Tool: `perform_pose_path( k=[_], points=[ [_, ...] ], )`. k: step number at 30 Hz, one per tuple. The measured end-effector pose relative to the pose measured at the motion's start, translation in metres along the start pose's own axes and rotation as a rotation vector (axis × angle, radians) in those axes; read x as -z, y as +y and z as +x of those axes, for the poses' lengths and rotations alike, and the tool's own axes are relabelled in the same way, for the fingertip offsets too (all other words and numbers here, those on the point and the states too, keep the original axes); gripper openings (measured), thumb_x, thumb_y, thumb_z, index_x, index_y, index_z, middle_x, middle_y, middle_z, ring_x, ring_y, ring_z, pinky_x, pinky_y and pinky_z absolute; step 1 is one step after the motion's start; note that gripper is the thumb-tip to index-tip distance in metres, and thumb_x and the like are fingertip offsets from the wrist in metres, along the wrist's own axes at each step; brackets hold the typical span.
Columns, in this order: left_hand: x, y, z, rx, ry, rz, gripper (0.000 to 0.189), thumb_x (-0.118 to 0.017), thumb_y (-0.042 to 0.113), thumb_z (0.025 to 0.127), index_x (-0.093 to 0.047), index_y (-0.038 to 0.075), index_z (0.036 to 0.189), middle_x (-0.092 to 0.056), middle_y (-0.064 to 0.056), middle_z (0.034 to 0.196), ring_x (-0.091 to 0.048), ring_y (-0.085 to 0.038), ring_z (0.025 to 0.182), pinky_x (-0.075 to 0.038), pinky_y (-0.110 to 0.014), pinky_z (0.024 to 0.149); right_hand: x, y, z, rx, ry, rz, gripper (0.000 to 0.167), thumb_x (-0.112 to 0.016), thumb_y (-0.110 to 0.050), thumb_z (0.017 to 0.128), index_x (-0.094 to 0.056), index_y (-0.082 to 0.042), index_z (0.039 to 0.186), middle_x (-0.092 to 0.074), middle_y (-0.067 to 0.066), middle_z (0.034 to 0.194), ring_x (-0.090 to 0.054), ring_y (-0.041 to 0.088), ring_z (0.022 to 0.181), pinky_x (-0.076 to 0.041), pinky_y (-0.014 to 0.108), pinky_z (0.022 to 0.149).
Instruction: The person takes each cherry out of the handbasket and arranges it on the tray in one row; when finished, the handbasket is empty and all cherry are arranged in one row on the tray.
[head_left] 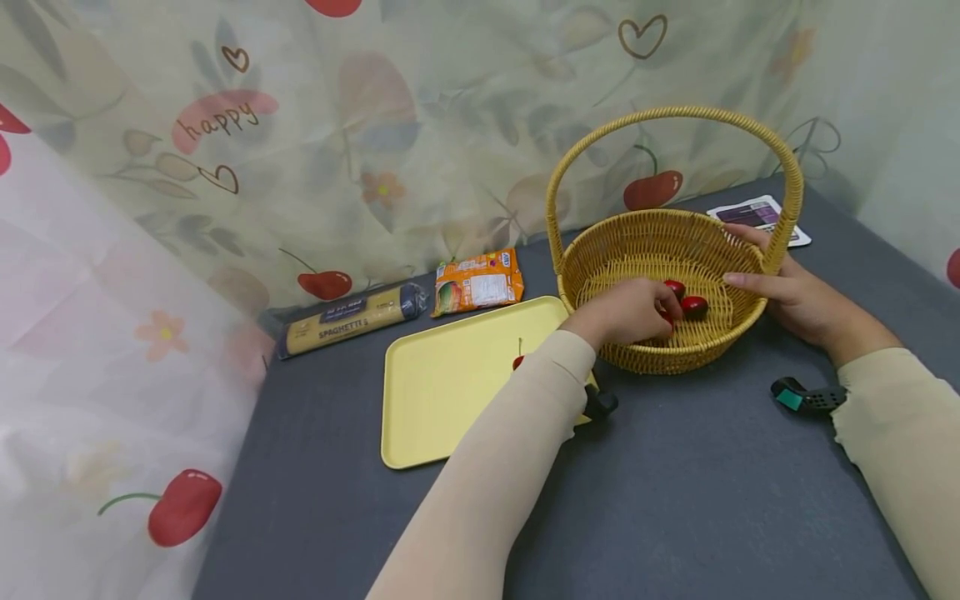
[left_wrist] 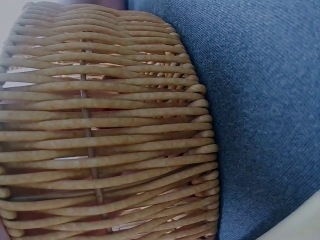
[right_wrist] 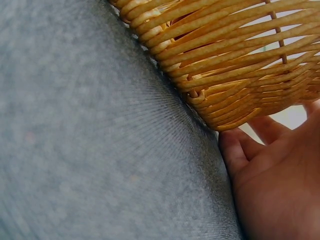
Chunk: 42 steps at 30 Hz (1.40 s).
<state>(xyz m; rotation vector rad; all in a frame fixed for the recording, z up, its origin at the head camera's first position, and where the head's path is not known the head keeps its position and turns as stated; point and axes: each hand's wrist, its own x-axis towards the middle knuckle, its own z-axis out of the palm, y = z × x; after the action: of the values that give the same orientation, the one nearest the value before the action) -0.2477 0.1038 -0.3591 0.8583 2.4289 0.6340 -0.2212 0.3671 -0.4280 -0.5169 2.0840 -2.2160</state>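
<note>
A round wicker basket with a tall arched handle stands on the grey table. Several shiny dark red cherries lie inside it. My left hand reaches down into the basket, its fingers curled round a cherry that is mostly hidden by them. At the basket's right side, my right hand grips the rim, thumb on the inner side and fingers outside. In the right wrist view, fingers of the right hand touch the woven wall low down. The left wrist view holds mainly the basket's weave.
A yellow tray lies left of the basket, carrying a stemmed cherry partly behind the left sleeve. Behind the tray are a spaghetti pack and an orange packet. A purple-and-white card-like item lies behind the basket.
</note>
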Motion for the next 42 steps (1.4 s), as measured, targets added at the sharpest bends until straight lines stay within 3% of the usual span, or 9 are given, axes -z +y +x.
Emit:
perform_pose_path(
  k=[8,16,20,31,36,42],
  points=[
    [0.000,-0.001,-0.001,-0.052,0.185,-0.066,0.023,-0.078,0.014,0.101,-0.071,0.016,0.123,-0.065,0.009,0.113,-0.059,-0.007,0.101,-0.050,-0.019,0.084,0.003,0.001,0.001,0.005,0.009,0.013,0.071,-0.053,0.006,0.108,-0.026,-0.017,0.170,-0.044,0.011,0.154,-0.060,0.016,0.127,-0.054,0.024,0.093],
    [-0.001,-0.009,-0.011,-0.136,0.392,-0.260,0.033,-0.079,0.011,0.099,-0.073,0.015,0.131,-0.063,0.008,0.117,-0.058,-0.008,0.101,-0.051,-0.018,0.083,0.003,0.000,-0.002,0.009,-0.007,0.014,0.070,-0.052,0.005,0.109,-0.025,-0.014,0.171,-0.049,0.010,0.152,-0.061,0.015,0.126,-0.054,0.024,0.095],
    [-0.001,-0.013,-0.016,-0.172,0.479,-0.387,0.027,-0.079,0.011,0.102,-0.074,0.015,0.128,-0.064,0.009,0.117,-0.062,-0.006,0.100,-0.054,-0.017,0.082,0.002,0.000,-0.002,-0.006,0.002,-0.006,0.071,-0.053,0.003,0.109,-0.025,-0.016,0.171,-0.046,0.010,0.153,-0.060,0.015,0.128,-0.052,0.023,0.096],
    [-0.002,-0.018,-0.020,-0.246,0.583,-0.605,0.028,-0.081,0.005,0.100,-0.067,0.011,0.124,-0.067,0.004,0.114,-0.068,-0.008,0.099,-0.058,-0.022,0.082,-0.001,-0.001,-0.002,-0.030,0.009,-0.033,0.074,-0.055,0.001,0.109,-0.022,-0.017,0.173,-0.038,0.015,0.158,-0.053,0.018,0.134,-0.050,0.022,0.097],
    [0.001,-0.018,-0.027,-0.283,0.585,-0.584,0.030,-0.081,0.008,0.101,-0.070,0.012,0.128,-0.068,0.004,0.116,-0.067,-0.009,0.098,-0.059,-0.024,0.081,-0.002,-0.002,-0.003,-0.023,0.002,-0.023,0.073,-0.054,0.002,0.109,-0.023,-0.016,0.172,-0.040,0.014,0.158,-0.055,0.017,0.133,-0.052,0.023,0.097],
    [0.010,-0.025,-0.047,-0.336,0.599,-0.545,0.032,-0.081,0.010,0.102,-0.074,0.011,0.133,-0.068,0.002,0.121,-0.067,-0.011,0.099,-0.059,-0.027,0.084,-0.002,-0.003,-0.002,0.005,-0.007,0.009,0.072,-0.054,0.005,0.109,-0.024,-0.013,0.172,-0.045,0.015,0.155,-0.060,0.017,0.130,-0.053,0.024,0.097]
  ],
)
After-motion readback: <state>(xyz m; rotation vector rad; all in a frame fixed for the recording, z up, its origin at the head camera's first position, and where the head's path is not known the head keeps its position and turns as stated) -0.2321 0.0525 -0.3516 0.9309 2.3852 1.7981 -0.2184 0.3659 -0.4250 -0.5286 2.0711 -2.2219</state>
